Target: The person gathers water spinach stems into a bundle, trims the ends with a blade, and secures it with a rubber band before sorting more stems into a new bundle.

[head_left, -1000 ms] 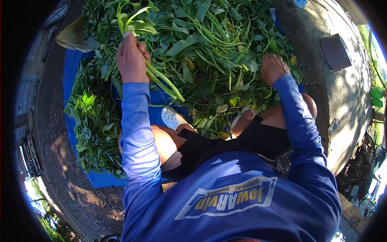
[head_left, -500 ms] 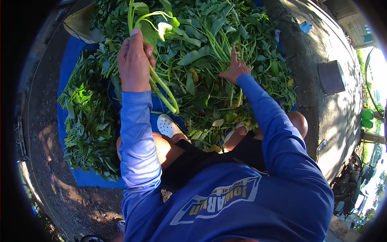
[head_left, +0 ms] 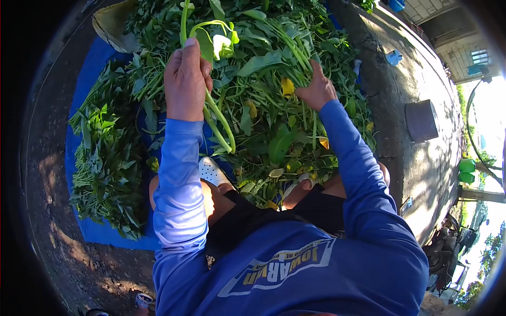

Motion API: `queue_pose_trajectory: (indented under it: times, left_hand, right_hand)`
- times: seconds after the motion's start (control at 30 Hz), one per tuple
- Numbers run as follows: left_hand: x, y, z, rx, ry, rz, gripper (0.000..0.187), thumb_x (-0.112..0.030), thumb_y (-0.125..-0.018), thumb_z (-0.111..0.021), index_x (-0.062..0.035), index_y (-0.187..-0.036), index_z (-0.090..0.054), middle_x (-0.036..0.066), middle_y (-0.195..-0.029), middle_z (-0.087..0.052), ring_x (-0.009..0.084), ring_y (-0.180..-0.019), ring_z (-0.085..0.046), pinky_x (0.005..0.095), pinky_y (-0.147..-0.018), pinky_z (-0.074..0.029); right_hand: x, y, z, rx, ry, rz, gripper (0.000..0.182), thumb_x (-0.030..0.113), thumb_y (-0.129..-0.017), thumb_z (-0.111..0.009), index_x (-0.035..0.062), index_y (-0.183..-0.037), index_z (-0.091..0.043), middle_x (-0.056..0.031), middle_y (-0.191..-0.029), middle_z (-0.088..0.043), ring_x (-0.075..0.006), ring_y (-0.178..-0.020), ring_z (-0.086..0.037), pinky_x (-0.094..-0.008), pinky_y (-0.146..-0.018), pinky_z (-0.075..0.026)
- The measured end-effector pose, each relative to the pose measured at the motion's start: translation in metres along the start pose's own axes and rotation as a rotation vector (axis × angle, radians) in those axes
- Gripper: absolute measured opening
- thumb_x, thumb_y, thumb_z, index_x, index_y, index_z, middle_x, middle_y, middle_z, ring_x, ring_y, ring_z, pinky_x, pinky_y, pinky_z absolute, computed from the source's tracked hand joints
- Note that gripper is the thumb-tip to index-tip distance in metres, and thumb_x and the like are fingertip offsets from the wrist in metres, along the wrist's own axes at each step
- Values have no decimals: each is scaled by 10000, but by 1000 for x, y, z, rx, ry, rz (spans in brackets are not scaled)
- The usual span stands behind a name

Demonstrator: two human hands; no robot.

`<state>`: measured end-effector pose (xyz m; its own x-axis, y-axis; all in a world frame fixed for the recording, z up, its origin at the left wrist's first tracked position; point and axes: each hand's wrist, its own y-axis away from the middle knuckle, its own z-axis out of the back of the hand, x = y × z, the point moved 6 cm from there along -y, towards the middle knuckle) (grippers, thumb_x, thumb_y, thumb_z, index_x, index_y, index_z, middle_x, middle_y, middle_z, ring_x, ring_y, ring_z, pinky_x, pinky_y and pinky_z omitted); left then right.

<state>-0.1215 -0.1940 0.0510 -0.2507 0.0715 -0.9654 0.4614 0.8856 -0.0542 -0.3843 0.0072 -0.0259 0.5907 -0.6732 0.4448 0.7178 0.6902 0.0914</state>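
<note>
My left hand (head_left: pixel 186 81) is closed round a few long green leafy stems (head_left: pixel 219 124), whose cut ends hang below the fist and whose leaves rise above it. To the right, my right hand (head_left: pixel 319 89) has its fingers wrapped round a bunch of leafy green stems (head_left: pixel 290 45) in the big heap of greens (head_left: pixel 253 95). Part of that bunch's lower end hides behind the hand. Yellowed leaves (head_left: pixel 287 87) show beside the right hand.
Bundled greens (head_left: pixel 108 168) lie at the left on a blue tarp (head_left: pixel 79 105). A pale sack (head_left: pixel 113 26) is at the upper left. On the concrete ledge (head_left: pixel 390 95) to the right stand a dark bucket (head_left: pixel 422 120) and a light-blue item (head_left: pixel 393 57). White clogs (head_left: pixel 211 171) are below the heap.
My right hand has gone from fingers spread on the stems to closed round a bunch, lifting it slightly. My left hand keeps its stems. The view has shifted a little.
</note>
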Motion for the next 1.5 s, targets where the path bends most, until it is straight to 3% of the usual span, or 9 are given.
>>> queue_pose_trajectory:
  times: [0.13,0.17,0.27,0.3,0.43,0.77,0.9,1.23,1.5]
  left_hand:
    - [4,0,1,27,10,18,400,-455,-1079,-569,-119,-865,-532,-10,-654,-527,87,-501,-468,249,-477,-391]
    - [5,2,1,31,10,22,399,-454,-1075,-576,-117,-866,-538,-11,-652,-529,87,-496,-468,249,-474,-389]
    - [1,4,3,11,21,39,404,-461,-1053,-611,-114,-855,-555,-14,-640,-531,85,-476,-464,252,-460,-382]
    - [-3,8,3,3,17,66,412,-468,-1040,-632,-114,-843,-559,-15,-632,-529,84,-467,-460,253,-454,-379]
    - [2,12,6,7,62,247,454,-496,-969,-728,-123,-767,-565,-26,-594,-509,71,-430,-439,250,-431,-361]
    - [1,14,7,55,49,236,347,-392,-914,-808,-124,-777,-635,-43,-578,-500,63,-408,-429,241,-406,-340]
    - [9,8,9,66,78,257,291,-385,-933,-781,-169,-828,-616,-56,-587,-477,56,-413,-418,238,-398,-315]
    - [-2,10,6,73,68,181,301,-384,-966,-750,-136,-834,-644,-51,-592,-489,53,-423,-420,237,-407,-313]
    - [17,27,-14,177,28,140,383,-441,-1022,-681,-153,-796,-570,-49,-603,-477,55,-447,-429,235,-431,-334]
  right_hand:
    - [-13,10,-26,-19,179,115,1154,550,-778,-813,40,-1633,-229,-266,-1472,-557,-409,-1390,-526,-473,-1152,-442]
    - [-22,14,-40,38,99,90,1020,629,-839,-743,22,-1577,-384,-239,-1471,-568,-385,-1421,-494,-477,-1163,-431]
    - [-59,2,-70,72,122,55,750,536,-906,-711,5,-1422,-594,-239,-1437,-594,-385,-1372,-541,-467,-1151,-444]
    - [-58,7,-69,-58,34,93,485,426,-931,-690,28,-1202,-747,-236,-1365,-644,-394,-1269,-611,-461,-1101,-482]
    - [-55,-2,-83,-142,-148,78,313,312,-879,-694,83,-1068,-792,-206,-1210,-716,-396,-1095,-686,-474,-997,-533]
    - [-55,-31,-74,-190,-166,6,315,269,-865,-732,76,-1111,-772,-163,-1032,-767,-324,-976,-736,-428,-898,-575]
    - [-65,-48,-51,414,-670,-180,277,270,-919,-748,8,-1009,-768,-49,-897,-736,-116,-770,-665,-294,-674,-538]
    - [-12,14,123,387,-1074,-2,258,205,-1007,-684,32,-1197,-707,3,-957,-702,-89,-800,-624,-247,-681,-495]
    - [-25,79,69,-40,-1037,13,296,126,-923,-770,-20,-1175,-718,-23,-959,-738,-85,-811,-649,-258,-736,-521]
